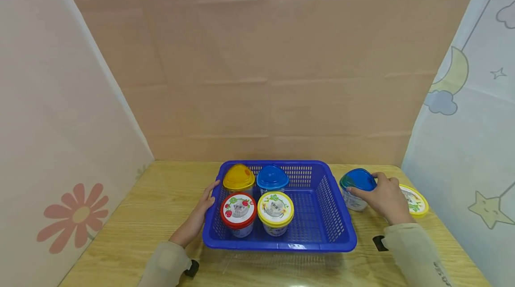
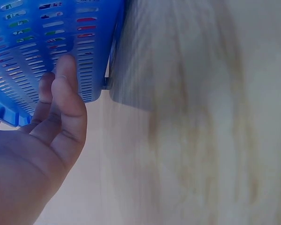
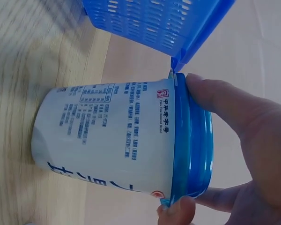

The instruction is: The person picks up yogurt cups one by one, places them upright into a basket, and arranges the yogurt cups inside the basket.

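Observation:
A blue plastic basket [image 1: 346,238] stands on the wooden table. At its left side, my left hand [image 1: 203,204] grips the rim, and in the left wrist view the fingers [image 2: 68,101] lie along the slotted outer wall. To the right of the basket, my right hand [image 1: 384,197] pinches a white paper cup [image 3: 107,136] by its blue lid [image 3: 194,140], thumb and fingers on opposite sides. The cup is upright; whether its base touches the table I cannot tell. Inside the basket are a yellow-lidded cup [image 1: 239,177], a blue-lidded cup [image 1: 272,177], a red-rimmed tub [image 1: 238,210] and a yellow-rimmed tub [image 1: 276,208].
Another yellow-rimmed tub [image 1: 414,200] is at the far right, partly behind my right hand. Bare basket floor [image 1: 310,215] shows in the right part of the basket. A brown paper wall [image 1: 265,77] rises behind the table, with printed white sheets on both sides.

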The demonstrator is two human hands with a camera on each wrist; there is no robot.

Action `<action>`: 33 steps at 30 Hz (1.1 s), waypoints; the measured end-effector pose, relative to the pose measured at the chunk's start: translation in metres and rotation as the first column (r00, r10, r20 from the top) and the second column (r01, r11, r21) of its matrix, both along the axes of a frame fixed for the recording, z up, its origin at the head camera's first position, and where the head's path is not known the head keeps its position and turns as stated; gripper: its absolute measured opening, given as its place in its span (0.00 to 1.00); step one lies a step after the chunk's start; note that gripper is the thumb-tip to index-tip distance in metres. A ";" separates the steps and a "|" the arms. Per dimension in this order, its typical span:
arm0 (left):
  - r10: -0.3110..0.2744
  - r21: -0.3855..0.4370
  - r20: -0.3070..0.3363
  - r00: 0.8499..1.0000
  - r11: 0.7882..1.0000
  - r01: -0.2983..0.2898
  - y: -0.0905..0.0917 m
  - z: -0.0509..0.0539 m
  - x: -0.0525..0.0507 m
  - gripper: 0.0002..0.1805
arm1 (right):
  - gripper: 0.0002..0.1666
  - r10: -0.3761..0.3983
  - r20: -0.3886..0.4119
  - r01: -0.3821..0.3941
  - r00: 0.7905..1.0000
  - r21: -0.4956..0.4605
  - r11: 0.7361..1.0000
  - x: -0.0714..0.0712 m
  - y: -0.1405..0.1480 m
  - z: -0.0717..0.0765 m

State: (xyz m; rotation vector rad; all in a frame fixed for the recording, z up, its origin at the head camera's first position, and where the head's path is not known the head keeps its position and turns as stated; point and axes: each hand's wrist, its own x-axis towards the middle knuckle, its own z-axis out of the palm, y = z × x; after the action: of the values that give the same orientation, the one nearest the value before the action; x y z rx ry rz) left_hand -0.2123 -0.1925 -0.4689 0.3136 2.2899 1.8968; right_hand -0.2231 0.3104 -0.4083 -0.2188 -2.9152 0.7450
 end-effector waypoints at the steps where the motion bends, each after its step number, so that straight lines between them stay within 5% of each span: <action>1: -0.003 -0.001 -0.001 1.000 1.000 0.003 0.000 0.000 0.000 0.28 | 0.68 0.001 -0.008 -0.001 1.000 -0.001 1.000 0.000 -0.001 0.000; 15: -0.006 0.005 -0.004 1.000 1.000 0.006 0.000 -0.001 -0.001 0.28 | 0.67 -0.017 -0.121 0.020 0.992 0.025 0.999 0.003 -0.007 -0.003; 33: -0.008 0.013 0.002 1.000 1.000 0.008 -0.001 -0.003 -0.001 0.27 | 0.64 -0.025 -0.201 0.026 0.979 0.003 1.000 0.012 -0.010 0.014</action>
State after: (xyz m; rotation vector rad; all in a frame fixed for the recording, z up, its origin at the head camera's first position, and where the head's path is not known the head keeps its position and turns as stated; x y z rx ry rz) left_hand -0.2131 -0.1938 -0.4721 0.3227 2.2725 1.9080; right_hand -0.2108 0.3004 -0.3948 -0.1693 -2.7178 0.7104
